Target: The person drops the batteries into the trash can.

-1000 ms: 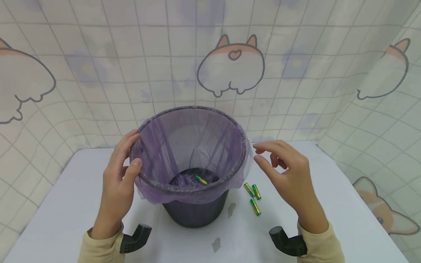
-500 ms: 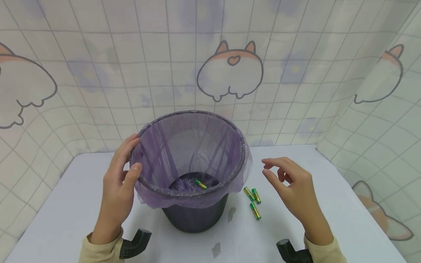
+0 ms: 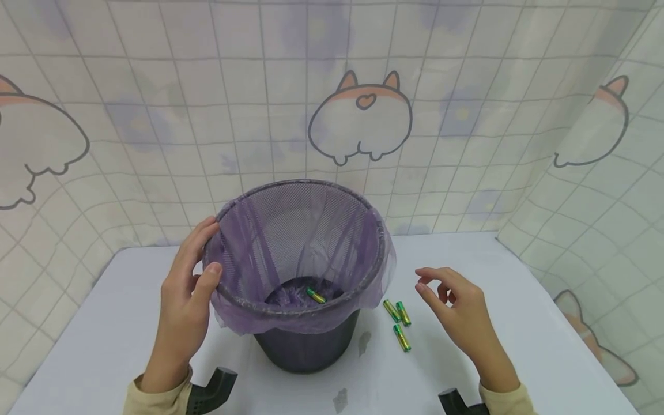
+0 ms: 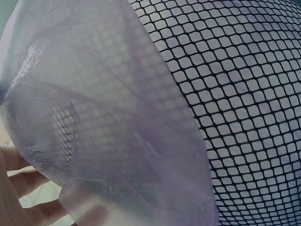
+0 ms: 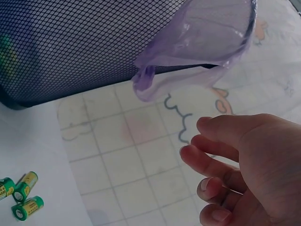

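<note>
A black mesh bin [image 3: 306,346] lined with a purple bag [image 3: 290,242] stands upright on the white table [image 3: 104,346]. One green-and-yellow battery [image 3: 315,295] lies on the bag at the bottom of the bin. My left hand [image 3: 194,259] grips the bin's left rim, thumb over the edge and fingers outside. Three more batteries [image 3: 397,323] lie on the table just right of the bin. My right hand [image 3: 456,305] hovers to their right, fingers loosely curled, holding nothing. The right wrist view shows that hand [image 5: 225,160], the bin [image 5: 84,47] and the batteries [image 5: 21,193]. The left wrist view is filled by mesh [image 4: 244,117] and bag [image 4: 117,117].
A tiled curtain with cartoon animals [image 3: 363,115] closes off the back and right side of the table. Two small marks [image 3: 339,397] show on the table in front of the bin. Black wrist-camera mounts [image 3: 212,389] poke in at the bottom edge.
My right hand has dropped from beside the bin's right rim down and away toward the table near the loose batteries. My left hand keeps its grip on the rim.
</note>
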`<state>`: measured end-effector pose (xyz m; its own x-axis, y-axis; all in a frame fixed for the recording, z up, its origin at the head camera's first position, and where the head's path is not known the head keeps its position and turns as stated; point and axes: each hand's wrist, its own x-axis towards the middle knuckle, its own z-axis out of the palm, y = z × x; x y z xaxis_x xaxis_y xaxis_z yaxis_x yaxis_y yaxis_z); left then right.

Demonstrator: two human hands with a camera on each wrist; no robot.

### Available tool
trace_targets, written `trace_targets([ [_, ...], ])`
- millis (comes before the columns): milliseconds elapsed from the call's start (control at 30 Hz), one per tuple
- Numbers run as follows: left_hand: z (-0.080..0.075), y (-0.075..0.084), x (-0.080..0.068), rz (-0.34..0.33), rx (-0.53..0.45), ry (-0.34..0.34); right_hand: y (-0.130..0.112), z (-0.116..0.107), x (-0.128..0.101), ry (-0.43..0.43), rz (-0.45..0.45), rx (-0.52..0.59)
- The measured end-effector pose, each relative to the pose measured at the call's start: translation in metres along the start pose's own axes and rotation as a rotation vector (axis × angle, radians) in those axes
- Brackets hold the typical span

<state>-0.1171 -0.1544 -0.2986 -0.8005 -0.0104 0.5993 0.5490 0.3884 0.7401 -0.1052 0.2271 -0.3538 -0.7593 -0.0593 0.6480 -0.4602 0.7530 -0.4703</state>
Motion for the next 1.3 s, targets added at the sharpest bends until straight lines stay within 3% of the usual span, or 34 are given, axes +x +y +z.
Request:
trace_targets([
  [433,0.0,0.001,0.0,-0.003,-0.005,-0.006,0.013,0.005,-0.004,-0.034,0.051,-0.061],
  [767,0.0,0.002,0.0,0.004,-0.001,0.003,0.02,0.013,-0.007,-0.116,0.121,-0.077],
  [1000,-0.001,0.003,-0.001,0.061,0.003,0.01,0.027,0.02,-0.01,-0.176,0.193,-0.073],
  [1300,0.0,0.0,0.0,0.014,-0.022,0.009,0.035,0.029,-0.015,-0.216,0.265,-0.072],
])
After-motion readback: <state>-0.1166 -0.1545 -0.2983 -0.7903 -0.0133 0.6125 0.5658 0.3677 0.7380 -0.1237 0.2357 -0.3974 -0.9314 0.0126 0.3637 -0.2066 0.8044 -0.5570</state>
